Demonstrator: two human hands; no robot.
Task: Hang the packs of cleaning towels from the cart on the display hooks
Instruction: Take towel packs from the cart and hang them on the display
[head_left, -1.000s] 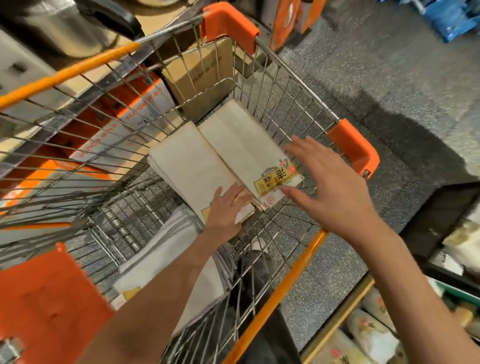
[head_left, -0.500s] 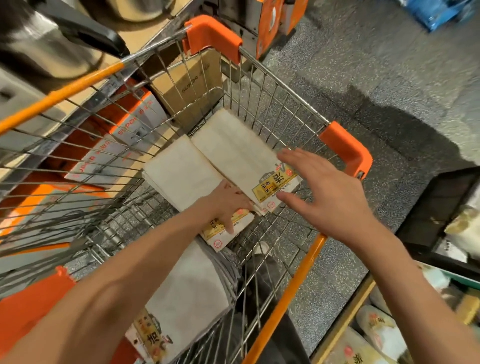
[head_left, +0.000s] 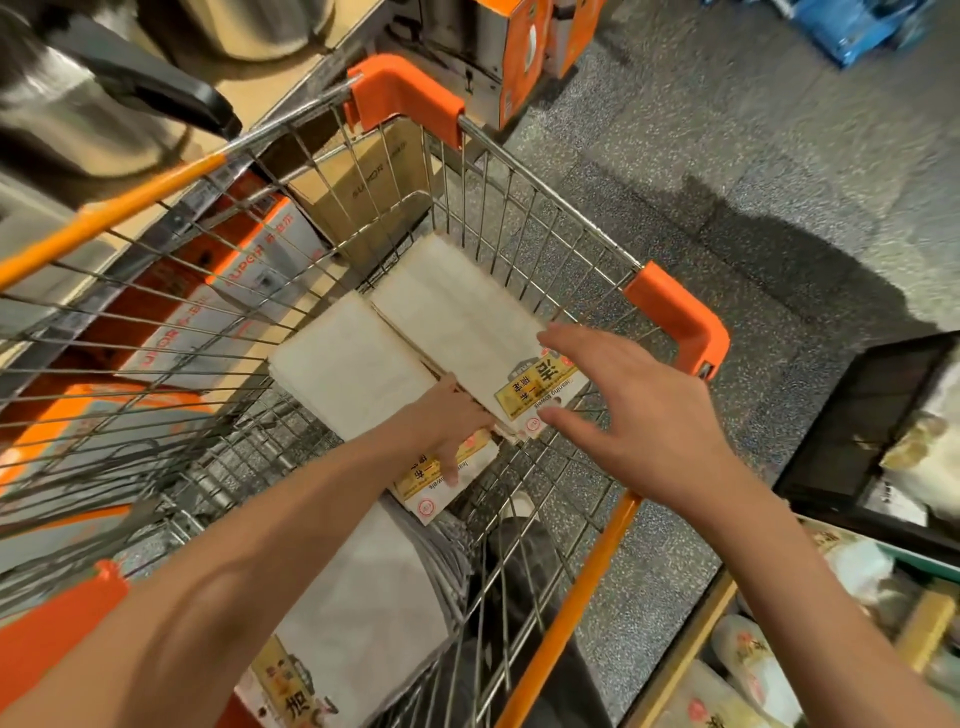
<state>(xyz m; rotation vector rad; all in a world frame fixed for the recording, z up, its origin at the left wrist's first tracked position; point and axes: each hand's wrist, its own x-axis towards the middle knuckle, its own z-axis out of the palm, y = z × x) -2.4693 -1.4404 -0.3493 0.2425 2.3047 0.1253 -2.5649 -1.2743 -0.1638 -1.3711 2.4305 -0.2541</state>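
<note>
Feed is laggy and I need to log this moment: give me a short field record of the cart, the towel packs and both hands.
cart: wire cart with orange corners, seen from above
far stacks: left stack and right stack of towel packs, side by side
near stack: near stack of packs, closest to the camera
left hand: left hand rests on the left stack's label end, fingers curled over the label
right hand: right hand open, fingers spread, over the right stack's label; contact unclear
hung so far: display hooks not in view
</note>
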